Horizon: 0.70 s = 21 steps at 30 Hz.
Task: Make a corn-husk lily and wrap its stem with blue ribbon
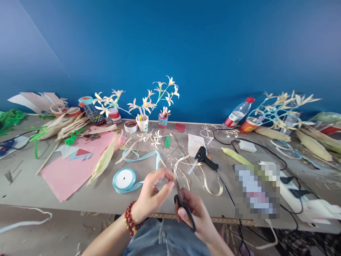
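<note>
My right hand (198,215) is wrapped round the black handles of a pair of scissors (185,208). The blades point up and away over the table. My left hand (156,188) pinches close beside the blades, thumb and forefinger together. Between its fingertips sits the end of a pale corn husk strip (181,160), which curls up beside the blades; its exact hold is partly hidden. Left of my left hand lies a roll of light blue ribbon (124,180), its loose end looping behind. Several pale husk strips (213,190) lie near the scissors.
A black glue gun (206,158) with a cable lies right of the scissors. Pink paper (66,177) and a corn husk (102,167) lie left. Husk flowers stand in a white cup (142,123) at the back. A bottle (239,112) and a power strip (290,193) are right.
</note>
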### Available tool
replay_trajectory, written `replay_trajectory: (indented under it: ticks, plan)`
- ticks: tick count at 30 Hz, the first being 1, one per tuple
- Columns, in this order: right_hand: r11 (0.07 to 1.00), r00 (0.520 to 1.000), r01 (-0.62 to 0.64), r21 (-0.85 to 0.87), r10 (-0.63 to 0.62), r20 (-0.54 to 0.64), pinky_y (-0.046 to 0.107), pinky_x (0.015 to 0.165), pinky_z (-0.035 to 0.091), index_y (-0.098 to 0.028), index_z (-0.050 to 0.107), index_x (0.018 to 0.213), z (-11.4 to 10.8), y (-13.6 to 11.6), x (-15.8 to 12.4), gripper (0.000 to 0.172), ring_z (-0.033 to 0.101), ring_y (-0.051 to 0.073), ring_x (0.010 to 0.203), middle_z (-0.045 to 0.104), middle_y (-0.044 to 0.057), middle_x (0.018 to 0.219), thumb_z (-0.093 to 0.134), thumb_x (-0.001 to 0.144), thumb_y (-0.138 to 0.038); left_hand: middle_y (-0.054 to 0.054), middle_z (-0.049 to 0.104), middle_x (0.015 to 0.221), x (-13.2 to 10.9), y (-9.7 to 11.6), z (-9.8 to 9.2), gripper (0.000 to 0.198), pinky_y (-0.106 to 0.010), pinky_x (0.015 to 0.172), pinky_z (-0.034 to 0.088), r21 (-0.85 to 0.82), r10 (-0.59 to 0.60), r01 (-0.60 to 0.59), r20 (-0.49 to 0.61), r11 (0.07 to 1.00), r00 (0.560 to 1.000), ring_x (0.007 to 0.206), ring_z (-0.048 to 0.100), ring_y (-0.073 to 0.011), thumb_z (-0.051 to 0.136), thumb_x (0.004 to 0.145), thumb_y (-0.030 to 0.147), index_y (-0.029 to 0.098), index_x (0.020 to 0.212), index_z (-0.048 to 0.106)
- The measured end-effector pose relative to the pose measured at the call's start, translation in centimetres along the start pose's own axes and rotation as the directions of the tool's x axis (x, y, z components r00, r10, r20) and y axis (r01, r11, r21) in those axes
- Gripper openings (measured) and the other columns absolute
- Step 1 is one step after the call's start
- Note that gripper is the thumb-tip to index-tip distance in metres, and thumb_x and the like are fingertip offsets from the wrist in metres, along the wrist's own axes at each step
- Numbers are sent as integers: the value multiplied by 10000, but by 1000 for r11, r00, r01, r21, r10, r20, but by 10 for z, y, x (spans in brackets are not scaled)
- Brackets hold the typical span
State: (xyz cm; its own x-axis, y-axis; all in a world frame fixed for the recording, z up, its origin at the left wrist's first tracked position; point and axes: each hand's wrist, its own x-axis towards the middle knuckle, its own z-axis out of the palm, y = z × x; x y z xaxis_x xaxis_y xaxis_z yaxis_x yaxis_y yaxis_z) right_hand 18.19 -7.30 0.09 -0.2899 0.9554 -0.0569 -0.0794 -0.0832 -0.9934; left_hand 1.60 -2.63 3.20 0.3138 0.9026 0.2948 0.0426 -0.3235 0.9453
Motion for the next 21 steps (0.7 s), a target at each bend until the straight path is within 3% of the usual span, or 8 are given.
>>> replay_trajectory:
  ticks: [21]
  plan:
    - [1000, 1000, -23, 18, 23, 2, 223, 458, 274, -211, 422, 672, -2, 6, -1, 591, 396, 84, 441, 477, -49, 507, 673, 704, -745, -39, 622, 744, 4, -1, -4, 191, -263, 715, 433, -125, -81, 88, 63, 988, 995, 718, 549, -159, 558, 908, 271, 161, 754, 585]
